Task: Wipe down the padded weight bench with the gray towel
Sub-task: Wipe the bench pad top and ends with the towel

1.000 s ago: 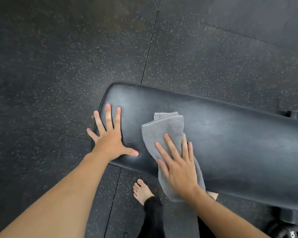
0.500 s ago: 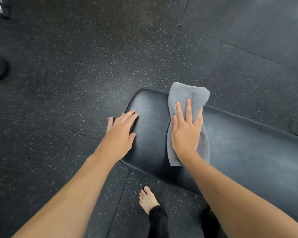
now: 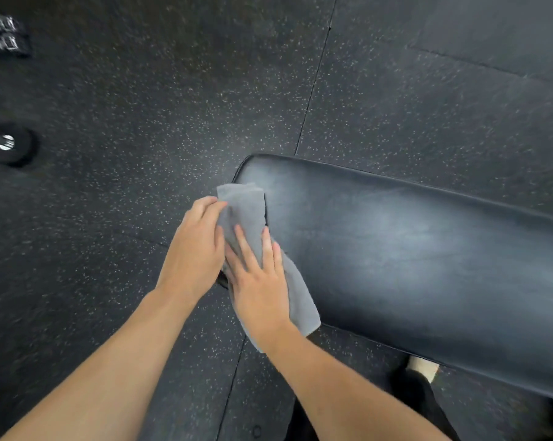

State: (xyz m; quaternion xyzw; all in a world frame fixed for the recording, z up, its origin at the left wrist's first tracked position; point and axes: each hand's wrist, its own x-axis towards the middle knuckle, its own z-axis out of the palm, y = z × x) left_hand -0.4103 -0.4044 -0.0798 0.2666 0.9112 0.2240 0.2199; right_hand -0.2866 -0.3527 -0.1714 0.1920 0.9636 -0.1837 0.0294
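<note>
The black padded weight bench runs from the middle of the view to the right edge. The folded gray towel lies over the bench's left end, hanging down past its near edge. My right hand presses flat on the towel with fingers spread. My left hand is at the bench's left end, its fingers curled onto the towel's left edge. Part of the bench's left end is hidden under both hands and the towel.
Dark speckled rubber floor tiles surround the bench. A dumbbell end lies at the far left, with metal gear in the top left corner. My foot and black trouser leg stand below the bench's near edge.
The towel and my right hand slid left from the bench's far edge to its left end. My left hand moved off the pad's corner onto the towel's edge. The view shifted left.
</note>
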